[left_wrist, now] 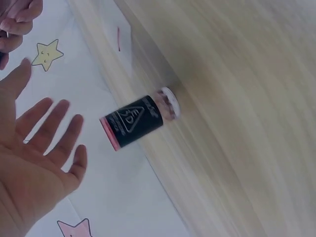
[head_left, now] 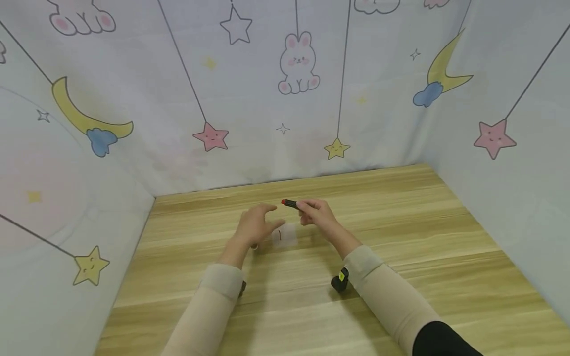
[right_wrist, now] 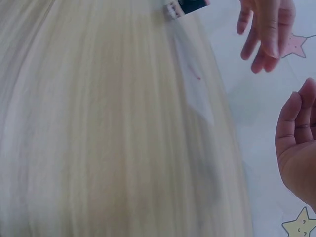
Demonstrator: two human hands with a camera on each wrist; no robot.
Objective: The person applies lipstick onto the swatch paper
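Note:
My right hand (head_left: 318, 215) pinches a slim black stick with a red tip (head_left: 290, 203) above the table, its red end pointing left; whether it is a pen or a cosmetic I cannot tell. Facing it, my left hand (head_left: 255, 225) holds nothing, fingers apart and loosely bent. Beneath the hands lies a small white paper (head_left: 288, 236) bearing one short red stroke. A small cylinder with a black label, red upper edge and pale base (left_wrist: 132, 122) stands near the left hand; in the head view that hand mostly hides it. The stick is out of sight in the right wrist view.
The wood-patterned table (head_left: 401, 237) is enclosed by white cloth walls (head_left: 262, 99) printed with stars, moons and rabbits, behind and on both sides. Dark devices sit at both wrists, the right one (head_left: 340, 280) showing a yellow mark.

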